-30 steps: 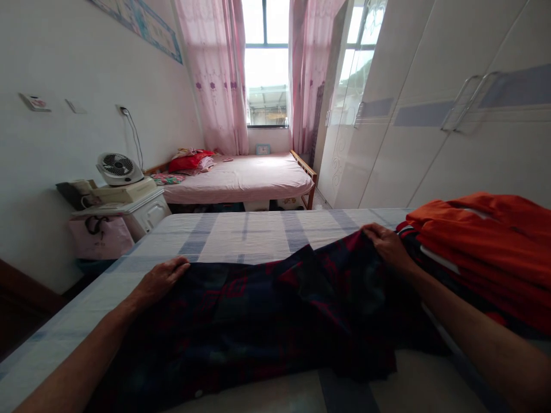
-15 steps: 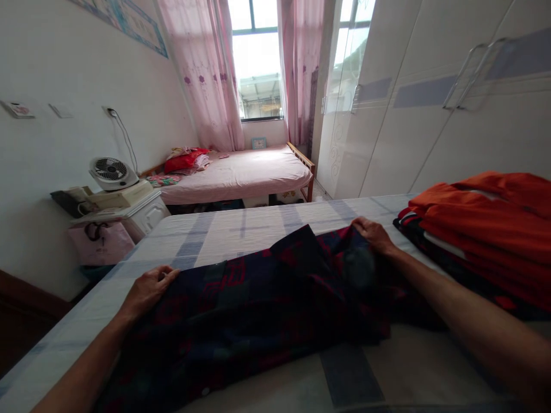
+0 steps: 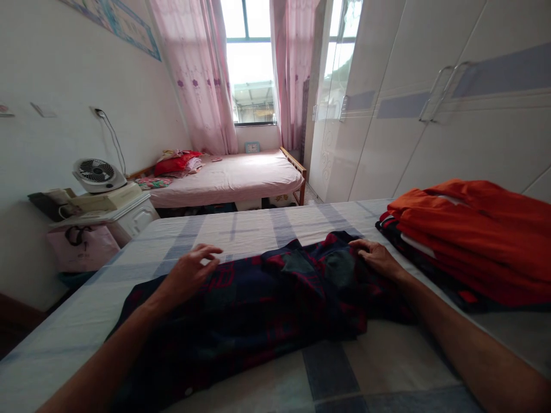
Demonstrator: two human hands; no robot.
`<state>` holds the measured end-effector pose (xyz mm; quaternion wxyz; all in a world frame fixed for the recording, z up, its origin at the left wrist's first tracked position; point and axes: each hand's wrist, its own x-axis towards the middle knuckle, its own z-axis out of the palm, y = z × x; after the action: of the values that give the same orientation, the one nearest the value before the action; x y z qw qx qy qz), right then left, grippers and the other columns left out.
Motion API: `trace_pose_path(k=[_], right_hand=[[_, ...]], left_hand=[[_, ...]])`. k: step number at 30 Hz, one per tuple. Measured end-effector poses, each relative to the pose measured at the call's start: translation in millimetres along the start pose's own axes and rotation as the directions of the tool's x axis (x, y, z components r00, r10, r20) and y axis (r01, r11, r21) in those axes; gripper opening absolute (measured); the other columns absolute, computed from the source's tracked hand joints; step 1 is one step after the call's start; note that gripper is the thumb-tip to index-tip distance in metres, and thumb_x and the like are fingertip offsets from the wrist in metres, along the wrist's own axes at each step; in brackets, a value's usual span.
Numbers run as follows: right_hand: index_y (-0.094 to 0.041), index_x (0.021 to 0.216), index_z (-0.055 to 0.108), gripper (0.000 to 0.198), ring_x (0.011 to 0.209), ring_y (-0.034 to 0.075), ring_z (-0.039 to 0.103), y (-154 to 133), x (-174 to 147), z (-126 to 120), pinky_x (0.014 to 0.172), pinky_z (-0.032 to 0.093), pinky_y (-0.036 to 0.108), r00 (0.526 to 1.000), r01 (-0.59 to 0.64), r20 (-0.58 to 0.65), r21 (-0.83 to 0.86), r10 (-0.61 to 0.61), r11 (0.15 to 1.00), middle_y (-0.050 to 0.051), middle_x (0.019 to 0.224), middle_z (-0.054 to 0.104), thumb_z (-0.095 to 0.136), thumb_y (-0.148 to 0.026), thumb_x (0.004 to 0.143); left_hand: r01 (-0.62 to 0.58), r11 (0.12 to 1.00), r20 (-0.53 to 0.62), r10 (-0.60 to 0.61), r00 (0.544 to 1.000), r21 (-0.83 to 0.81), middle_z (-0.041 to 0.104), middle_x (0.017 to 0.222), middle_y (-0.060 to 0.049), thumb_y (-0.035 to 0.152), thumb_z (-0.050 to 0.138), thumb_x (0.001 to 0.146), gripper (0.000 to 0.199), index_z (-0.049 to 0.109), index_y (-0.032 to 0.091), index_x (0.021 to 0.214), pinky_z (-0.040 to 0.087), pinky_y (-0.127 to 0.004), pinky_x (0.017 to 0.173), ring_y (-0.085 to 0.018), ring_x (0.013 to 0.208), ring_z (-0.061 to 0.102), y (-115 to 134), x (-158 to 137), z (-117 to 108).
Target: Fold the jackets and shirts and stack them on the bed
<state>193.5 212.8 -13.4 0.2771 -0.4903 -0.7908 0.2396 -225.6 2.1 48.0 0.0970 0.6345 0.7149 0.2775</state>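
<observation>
A dark plaid shirt (image 3: 241,310) in navy, green and red lies spread on the bed, its collar part bunched toward the right. My left hand (image 3: 198,267) is over its upper left edge, fingers bent and apart, with no cloth between them. At the far right end of the shirt, my right hand (image 3: 376,261) has its fingers closed on the fabric's edge; the fingertips are partly hidden. A white button shows near the shirt's lower edge.
A stack of folded orange clothes (image 3: 477,229) lies on the bed's right side, dark garments under it. The checked bedsheet (image 3: 331,370) spreads beneath everything. Beyond are a second pink bed (image 3: 241,178), a fan (image 3: 98,174) on a cabinet, and a white wardrobe (image 3: 387,149).
My left hand has let go of the shirt's left edge and moved right. The shirt's raised right part has come down with my right hand. The view has turned slightly right.
</observation>
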Motion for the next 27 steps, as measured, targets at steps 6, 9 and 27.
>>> trace_pose_path(k=[6,9,27], right_hand=[[-0.022,0.109,0.064,0.048,0.097,0.019,0.063,-12.1,9.5,3.6,0.091,0.048,0.035,0.971,0.179,-0.163,0.019,-0.174,0.984,0.005,0.109,0.067,0.040,-0.007,0.070],[-0.025,0.107,0.066,0.057,0.108,0.017,0.059,-10.9,10.7,12.9,0.100,0.043,0.034,0.953,0.302,-0.039,0.023,-0.301,0.953,0.001,0.113,0.066,0.038,-0.002,0.064],[-0.023,0.107,0.067,0.057,0.116,0.018,0.055,-10.4,-2.8,8.9,0.107,0.036,0.038,0.964,0.264,0.009,0.031,-0.265,0.964,0.002,0.120,0.063,0.039,-0.002,0.062]], left_hand=[[-0.097,0.991,0.202,0.114,0.973,-0.094,0.059,0.126,-0.013,0.049,0.048,0.082,0.055,0.057,0.015,0.124,0.043,-0.032,0.095,-0.025,0.115,0.056,64.6,54.1,70.0],[-0.081,0.992,0.207,0.099,0.973,-0.095,0.070,0.106,-0.010,0.040,0.061,0.073,0.050,0.062,0.015,0.116,0.048,-0.031,0.086,-0.024,0.099,0.064,77.3,67.8,89.8],[0.257,0.954,-0.291,-0.292,0.911,-0.153,0.071,0.092,0.000,0.046,0.059,0.069,0.022,0.066,0.030,0.080,0.053,-0.037,0.081,-0.027,0.085,0.067,9.6,-133.6,-22.8]])
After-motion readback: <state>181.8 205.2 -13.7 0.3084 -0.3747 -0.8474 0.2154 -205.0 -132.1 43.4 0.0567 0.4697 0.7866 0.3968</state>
